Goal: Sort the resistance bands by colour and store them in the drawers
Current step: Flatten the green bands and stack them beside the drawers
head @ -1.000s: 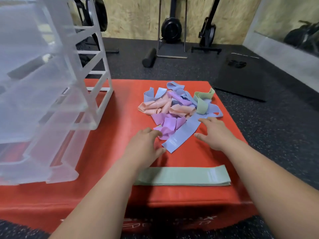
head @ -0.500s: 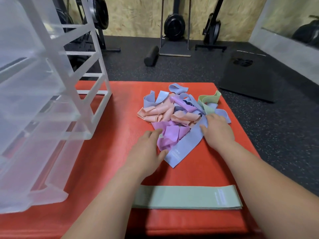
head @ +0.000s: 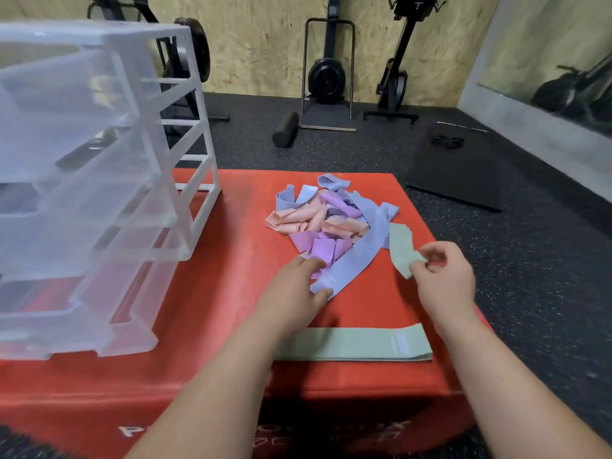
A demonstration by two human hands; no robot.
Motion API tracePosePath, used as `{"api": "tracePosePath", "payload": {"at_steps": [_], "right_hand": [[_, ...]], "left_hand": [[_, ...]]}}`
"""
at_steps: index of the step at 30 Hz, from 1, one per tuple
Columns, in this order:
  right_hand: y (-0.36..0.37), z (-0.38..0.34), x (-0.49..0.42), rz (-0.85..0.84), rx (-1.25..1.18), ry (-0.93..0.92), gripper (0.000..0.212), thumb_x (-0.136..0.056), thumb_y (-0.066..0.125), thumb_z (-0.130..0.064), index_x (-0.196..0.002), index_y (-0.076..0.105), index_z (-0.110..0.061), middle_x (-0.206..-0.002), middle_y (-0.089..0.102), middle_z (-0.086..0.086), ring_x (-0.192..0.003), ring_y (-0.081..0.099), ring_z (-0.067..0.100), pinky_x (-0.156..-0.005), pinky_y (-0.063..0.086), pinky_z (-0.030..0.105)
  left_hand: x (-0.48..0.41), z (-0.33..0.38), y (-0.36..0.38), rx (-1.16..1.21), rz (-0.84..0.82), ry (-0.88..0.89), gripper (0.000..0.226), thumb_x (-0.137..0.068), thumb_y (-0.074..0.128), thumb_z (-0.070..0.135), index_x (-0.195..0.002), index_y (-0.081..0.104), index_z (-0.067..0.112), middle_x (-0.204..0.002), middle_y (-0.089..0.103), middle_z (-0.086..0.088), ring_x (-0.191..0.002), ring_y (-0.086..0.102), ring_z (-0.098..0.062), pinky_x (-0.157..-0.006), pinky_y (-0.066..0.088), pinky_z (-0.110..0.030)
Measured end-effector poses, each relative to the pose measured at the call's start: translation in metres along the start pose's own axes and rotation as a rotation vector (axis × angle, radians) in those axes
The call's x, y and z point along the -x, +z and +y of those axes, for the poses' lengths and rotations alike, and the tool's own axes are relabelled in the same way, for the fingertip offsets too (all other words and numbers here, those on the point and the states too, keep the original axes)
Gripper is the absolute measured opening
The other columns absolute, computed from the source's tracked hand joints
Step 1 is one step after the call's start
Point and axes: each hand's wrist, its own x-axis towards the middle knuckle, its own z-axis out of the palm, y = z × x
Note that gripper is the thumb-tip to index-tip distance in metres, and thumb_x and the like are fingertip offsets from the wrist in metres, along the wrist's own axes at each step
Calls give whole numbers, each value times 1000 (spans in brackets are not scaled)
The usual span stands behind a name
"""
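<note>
Drawers sit far left. Left hand lies flat-fingered on the blue band at the pile edge. Right hand pinches a green band. Yank it and tangled neighbours might drag off the mat.

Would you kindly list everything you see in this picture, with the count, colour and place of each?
Clear plastic drawer unit: one, translucent, platform's left side.
Red padded platform: one, red, on the dark floor.
Pile of fabric resistance bands: many, blue, peach and purple, platform's middle.
Long blue fabric band: one, blue, running from the pile towards the person.
Flat green fabric band: one, green, along the platform's near edge.
Loose green fabric band: one, green, right of the pile.
Black foam roller: one, black, floor beyond the platform.
Black floor mat: one, black, floor at right.
Upright exercise machines: at least two, black, by the wooden wall.
Left hand: rests on the long blue band's near end.
Right hand: pinches the loose green band.
</note>
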Motion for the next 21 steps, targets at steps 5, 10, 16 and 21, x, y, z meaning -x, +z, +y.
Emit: {"api": "tracePosePath", "payload": {"at_steps": [5,10,16,21], "right_hand": [[-12,15,26,4,-83,300,34,-82,70,-3,-114,67,-16,-94,73,7,-74,71,24,-72,59,38],[-32,13,23,-101,233,227,29,-77,76,-7,-101,72,-24,-89,72,-1,-81,64,17,-77,42,28],[-31,12,12,-218,151,232,39,-73,71,2,-103,79,-22,-76,73,-6,-65,67,13,-71,57,32],[-35,-15,3,-164,168,-146,37,-79,71,-4,-105,76,-31,-85,69,-20,-73,63,-2,-75,47,21]], "left_hand": [[20,12,2,-43,-96,21,48,-98,69,44,-142,60,28,-140,61,8,-123,61,-15,-103,50,-37],[25,17,1,-85,-157,45,50,-96,70,46,-142,60,28,-137,65,6,-124,61,-16,-104,49,-36],[14,13,12,-100,-176,37,49,-96,69,47,-141,60,31,-138,64,8,-123,62,-14,-103,51,-38],[-2,19,23,-20,-100,71,46,-99,67,44,-143,56,35,-137,60,15,-120,60,-9,-100,53,-37]]}}
